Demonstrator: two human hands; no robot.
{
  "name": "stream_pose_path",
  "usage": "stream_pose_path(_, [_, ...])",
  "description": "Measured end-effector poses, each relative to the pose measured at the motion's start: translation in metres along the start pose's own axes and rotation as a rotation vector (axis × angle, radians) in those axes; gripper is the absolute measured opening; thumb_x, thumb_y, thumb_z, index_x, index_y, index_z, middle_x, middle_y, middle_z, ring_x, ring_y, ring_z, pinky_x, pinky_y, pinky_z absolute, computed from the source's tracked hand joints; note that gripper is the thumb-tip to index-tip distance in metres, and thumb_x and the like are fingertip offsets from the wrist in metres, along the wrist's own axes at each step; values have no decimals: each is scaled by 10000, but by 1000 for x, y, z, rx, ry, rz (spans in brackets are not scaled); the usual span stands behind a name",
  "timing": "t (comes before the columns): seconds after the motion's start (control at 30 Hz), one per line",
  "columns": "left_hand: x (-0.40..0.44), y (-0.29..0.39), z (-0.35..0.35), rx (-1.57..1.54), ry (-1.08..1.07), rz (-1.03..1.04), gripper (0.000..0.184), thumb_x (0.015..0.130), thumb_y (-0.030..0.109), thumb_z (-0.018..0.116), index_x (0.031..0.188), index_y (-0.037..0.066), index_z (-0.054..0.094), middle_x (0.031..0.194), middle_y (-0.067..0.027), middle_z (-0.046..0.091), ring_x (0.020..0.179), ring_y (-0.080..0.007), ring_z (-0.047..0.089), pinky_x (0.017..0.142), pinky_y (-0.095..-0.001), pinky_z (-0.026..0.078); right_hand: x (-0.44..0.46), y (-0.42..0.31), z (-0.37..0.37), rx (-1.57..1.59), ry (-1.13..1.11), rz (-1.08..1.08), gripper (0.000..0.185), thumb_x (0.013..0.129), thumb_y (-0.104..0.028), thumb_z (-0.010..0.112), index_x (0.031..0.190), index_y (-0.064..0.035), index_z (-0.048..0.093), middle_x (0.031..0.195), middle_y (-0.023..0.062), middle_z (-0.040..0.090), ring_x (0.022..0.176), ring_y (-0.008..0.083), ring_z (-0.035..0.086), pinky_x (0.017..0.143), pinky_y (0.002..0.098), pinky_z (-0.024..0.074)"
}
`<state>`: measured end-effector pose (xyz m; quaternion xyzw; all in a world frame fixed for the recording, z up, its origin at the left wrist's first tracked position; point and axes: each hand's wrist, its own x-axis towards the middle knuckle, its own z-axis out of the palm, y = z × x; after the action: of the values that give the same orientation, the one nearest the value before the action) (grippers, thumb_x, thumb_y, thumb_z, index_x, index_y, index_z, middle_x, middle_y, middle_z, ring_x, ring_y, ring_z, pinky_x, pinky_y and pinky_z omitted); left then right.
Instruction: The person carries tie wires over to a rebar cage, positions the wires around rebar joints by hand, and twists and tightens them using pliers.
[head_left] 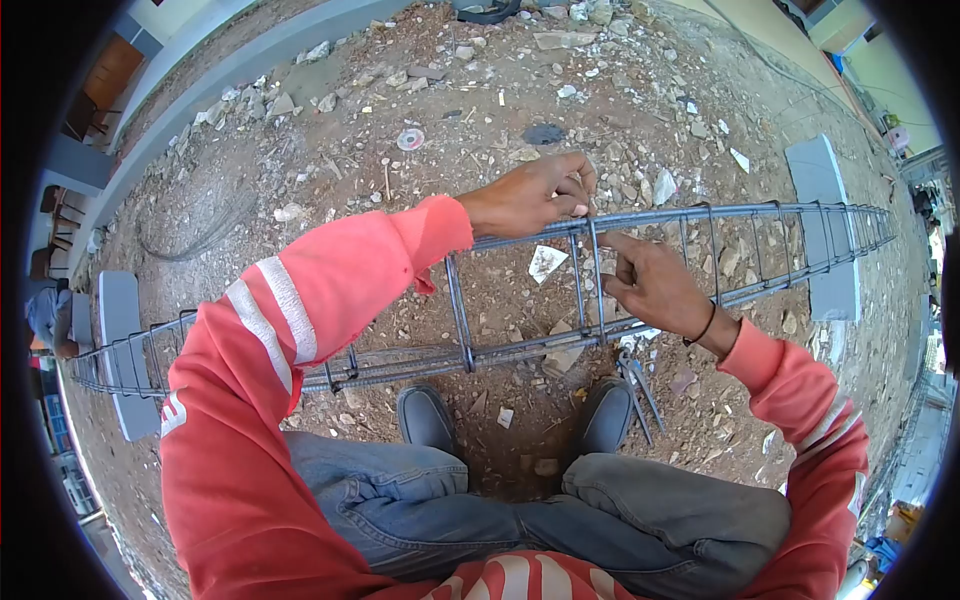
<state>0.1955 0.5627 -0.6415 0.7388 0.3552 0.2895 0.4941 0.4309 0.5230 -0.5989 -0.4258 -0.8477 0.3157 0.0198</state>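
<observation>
Left hand [545, 195] reaching over the top bar, right hand [660, 288] angled in beside the same hoop [597, 280]. Fingers half-curled, can't tell if gripping. Long grey rebar cage [460, 315] spans two slabs [815, 170].

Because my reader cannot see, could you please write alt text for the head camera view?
A bare left hand and a bare right hand, with red fabric sleeves, work at a long grey steel-rod cage lying across two grey slabs. Grey metal pincers lie on stony brown ground.
</observation>
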Motion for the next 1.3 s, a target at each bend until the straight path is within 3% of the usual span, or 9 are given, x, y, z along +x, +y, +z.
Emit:
stream_pose_path(0.03, [0, 0, 1, -23, 2, -40, 189, 936, 52, 586, 1100, 23, 498, 1034, -137, 698, 1020, -193, 647, 868, -349, 477, -1, 0, 0, -4, -5, -4, 429, 834, -213, 690, 1212, -34, 597, 687, 183, 626, 665, 401, 625, 647, 478, 482])
stream_pose_path(0.1, [-1, 1, 3, -47, 12, -75, 189, 942, 64, 599, 1105, 18, 515, 1023, -109, 709, 980, -146, 630, 852, -324, 471, -4, 0, -2, -380, 422, -451, 267, 831, -206, 703, 1026, -28, 663, 625, 148, 579, 586, 358, 580, 592, 454, 448])
stream_pose_path(0.23, [-3, 2, 6, 76, 204, -184, 150, 885, 104, 695, 987, -4, 673, 883, -86, 723, 816, -129, 648, 716, -304, 501, -21, -25, -28, -418, 420, -493, 199, 836, -202, 709, 817, -16, 643, 589, 121, 517, 531, 310, 523, 542, 430, 391])
stream_pose_path(0.3, [-5, 7, 8, 76, 198, -325, 134, 863, 108, 720, 940, -2, 720, 834, -83, 723, 761, -128, 650, 673, -303, 505, -36, -49, -51, -184, 84, -58, 263, 827, -186, 724, 722, 2, 575, 589, 110, 480, 516, 298, 483, 516, 417, 348])
stream_pose_path(0.53, [-9, 41, 22, 136, 362, -329, 203, 762, 107, 705, 913, -21, 750, 736, -102, 706, 676, -134, 637, 638, -299, 505, -42, -82, -124, -403, 345, -142, 219, 808, -208, 755, 767, -16, 660, 629, 108, 515, 574, 307, 539, 528, 405, 385])
stream_pose_path(0.73, [-14, 58, 26, 136, 415, -285, 265, 688, 148, 716, 869, -44, 737, 723, -105, 702, 665, -141, 643, 632, -298, 514, 67, -64, -137, -793, 703, -584, 262, 762, -343, 757, 843, -99, 707, 763, 82, 629, 721, 297, 639, 613, 404, 480])
stream_pose_path(0.9, [-5, 58, 28, 56, 423, -423, 267, 684, 164, 754, 825, -58, 704, 728, -120, 699, 685, -161, 663, 634, -300, 522, 164, -51, -112, -761, 690, -659, 345, 739, -415, 754, 845, -94, 684, 813, 62, 652, 765, 299, 649, 645, 414, 489])
stream_pose_path(0.97, [-1, 59, 32, 80, 553, -532, 284, 680, 185, 785, 803, -46, 675, 728, -128, 693, 681, -183, 667, 638, -314, 529, 186, -45, -102, -740, 471, -601, 362, 728, -423, 760, 850, -90, 689, 817, 71, 672, 803, 312, 659, 678, 427, 497])
stream_pose_path(1.3, [11, 44, 37, 128, 702, -580, 830, 645, 234, 880, 1234, -139, 430, 807, -136, 674, 760, -206, 671, 662, -336, 534, 210, -22, -84, -700, 325, -610, 392, 657, -387, 816, 805, -57, 666, 787, 115, 675, 814, 341, 663, 708, 438, 495])
